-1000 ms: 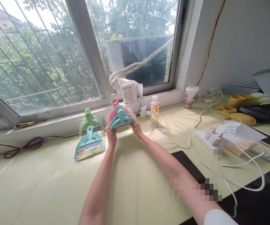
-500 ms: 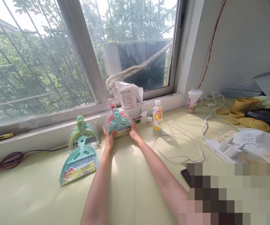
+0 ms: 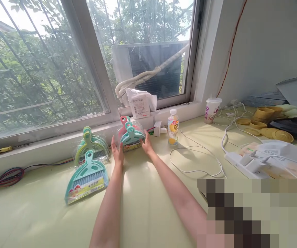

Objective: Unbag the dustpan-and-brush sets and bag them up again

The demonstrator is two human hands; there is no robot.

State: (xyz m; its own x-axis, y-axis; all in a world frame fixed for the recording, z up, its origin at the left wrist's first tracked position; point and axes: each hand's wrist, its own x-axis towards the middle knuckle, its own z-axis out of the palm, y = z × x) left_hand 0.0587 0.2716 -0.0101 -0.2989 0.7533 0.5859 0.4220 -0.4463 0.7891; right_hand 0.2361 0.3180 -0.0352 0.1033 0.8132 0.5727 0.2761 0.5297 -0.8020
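A mint-green dustpan and brush set (image 3: 132, 137) in clear wrapping leans at the window ledge, in front of another mint-green one and a pink one (image 3: 124, 120). My right hand (image 3: 147, 145) is at its right edge, thumb in front and fingers behind. On the left side, my left hand (image 3: 117, 152) has its fingers stretched and spread, the thumb close to the pack's edge; whether it touches is hard to tell. Farther left, a wrapped teal dustpan set (image 3: 87, 177) leans before several yellow-green and teal sets (image 3: 87, 143).
Right of the sets stand a white plug adapter (image 3: 159, 129), a drink bottle (image 3: 173, 127) and a lidded cup (image 3: 212, 110). A white cable (image 3: 194, 170) loops over the table (image 3: 138, 213) toward a power strip (image 3: 243, 165). A white parcel (image 3: 140, 103) sits on the ledge.
My left hand's fingers have opened away from the pack's left side. The front mint-green set has shifted slightly right and lower against those behind. The camera view has moved a little.
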